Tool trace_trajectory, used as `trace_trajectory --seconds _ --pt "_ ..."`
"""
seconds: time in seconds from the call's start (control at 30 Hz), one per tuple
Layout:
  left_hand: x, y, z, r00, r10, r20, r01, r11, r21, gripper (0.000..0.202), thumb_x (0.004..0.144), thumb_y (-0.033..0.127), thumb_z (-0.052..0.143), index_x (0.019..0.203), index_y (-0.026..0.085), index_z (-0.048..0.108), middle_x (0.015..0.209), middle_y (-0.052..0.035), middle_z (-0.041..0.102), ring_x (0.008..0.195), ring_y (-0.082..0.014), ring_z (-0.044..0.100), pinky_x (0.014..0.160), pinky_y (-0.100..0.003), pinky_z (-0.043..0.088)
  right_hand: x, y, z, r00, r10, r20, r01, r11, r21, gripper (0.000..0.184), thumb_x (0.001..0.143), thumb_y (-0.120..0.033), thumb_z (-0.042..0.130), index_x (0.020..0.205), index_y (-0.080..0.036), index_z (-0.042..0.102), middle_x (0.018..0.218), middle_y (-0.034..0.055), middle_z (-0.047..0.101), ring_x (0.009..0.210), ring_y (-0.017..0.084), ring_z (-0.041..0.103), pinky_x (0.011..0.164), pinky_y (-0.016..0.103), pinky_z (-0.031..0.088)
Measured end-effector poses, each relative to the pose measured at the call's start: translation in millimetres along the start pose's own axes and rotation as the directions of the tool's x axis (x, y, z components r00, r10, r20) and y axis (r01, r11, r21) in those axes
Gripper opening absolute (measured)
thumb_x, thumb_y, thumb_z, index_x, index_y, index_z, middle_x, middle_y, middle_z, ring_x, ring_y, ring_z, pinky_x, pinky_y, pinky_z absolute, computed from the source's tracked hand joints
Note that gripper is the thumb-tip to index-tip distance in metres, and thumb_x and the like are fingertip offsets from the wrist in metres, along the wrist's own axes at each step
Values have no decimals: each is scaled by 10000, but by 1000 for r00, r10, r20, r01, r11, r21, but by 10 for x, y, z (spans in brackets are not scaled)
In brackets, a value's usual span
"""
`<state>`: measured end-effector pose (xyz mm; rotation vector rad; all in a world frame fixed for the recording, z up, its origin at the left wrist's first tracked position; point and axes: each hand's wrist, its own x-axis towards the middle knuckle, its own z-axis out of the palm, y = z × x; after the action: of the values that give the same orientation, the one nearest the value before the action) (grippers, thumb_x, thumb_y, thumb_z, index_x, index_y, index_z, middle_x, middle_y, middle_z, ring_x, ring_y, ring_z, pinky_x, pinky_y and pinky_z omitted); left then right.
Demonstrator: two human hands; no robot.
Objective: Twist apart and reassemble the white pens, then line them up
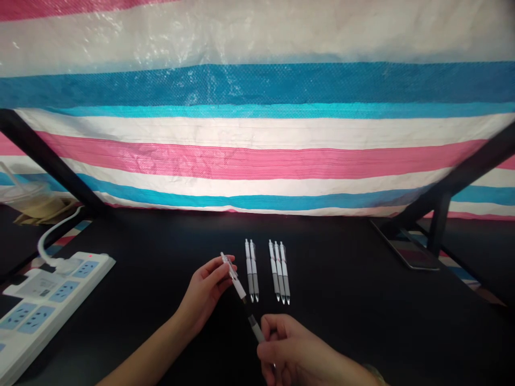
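Observation:
My left hand (205,292) pinches the white upper barrel of a pen (233,276) near its clip end. My right hand (289,351) is closed round the grey grip section of the same pen (255,328), pulled a little apart from the white barrel so a thin dark gap shows between the two parts. Just beyond my hands, two whole pens (251,271) lie side by side on the black table (341,289), tips toward me. A group of three pens (279,272) lies to their right.
A white power strip (48,295) with a lit switch and a plugged white cable sits at the left. A phone (410,252) lies at the right by a black frame leg. A striped plastic sheet (257,134) hangs behind. A drink cup (28,195) stands far left.

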<state>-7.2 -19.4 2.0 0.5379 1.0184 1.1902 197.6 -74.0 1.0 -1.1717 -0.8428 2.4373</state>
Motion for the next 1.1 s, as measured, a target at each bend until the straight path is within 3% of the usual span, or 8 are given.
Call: trace_trajectory --seconds 0.2,0.43,0.67,0.83,1.1 --pt "24 9 -21 997 48 -53 -50 998 -46 248 773 236 782 994 126 757 824 -63 735 742 -128 648 702 -197 553 -10 -19 12 1000 8 -2 -8 1000 16 353 633 -289 723 822 -216 434 505 -5 669 363 81 545 356 138 326" --pt "63 38 -25 990 33 -138 -49 993 -111 161 837 115 670 972 109 758 811 -76 734 727 -129 668 677 -192 571 -11 -1 11 1000 2 14 -2 1000 12 351 643 -292 721 825 -214 431 507 -17 673 371 78 552 374 137 335" --pt "77 36 -35 985 19 -172 -41 991 -128 157 842 105 656 962 106 757 799 -69 729 678 -115 658 646 -191 571 -25 -16 17 1000 -17 4 17 1000 18 357 640 -294 715 824 -220 418 497 -21 664 355 82 544 364 141 324" --pt "41 10 -21 996 3 -93 -12 995 -94 195 778 184 757 964 123 756 808 -63 729 712 -125 654 665 -200 557 -16 -13 6 999 -31 10 31 999 32 367 643 -316 721 821 -224 413 501 -6 669 351 91 550 345 143 324" --pt "-108 -58 85 990 -32 136 14 991 135 218 717 270 826 880 152 740 769 -42 705 708 -132 630 668 -219 513 -7 -11 23 999 -42 -14 42 999 -12 380 653 -332 708 842 -231 394 501 -35 656 346 82 531 344 151 293"
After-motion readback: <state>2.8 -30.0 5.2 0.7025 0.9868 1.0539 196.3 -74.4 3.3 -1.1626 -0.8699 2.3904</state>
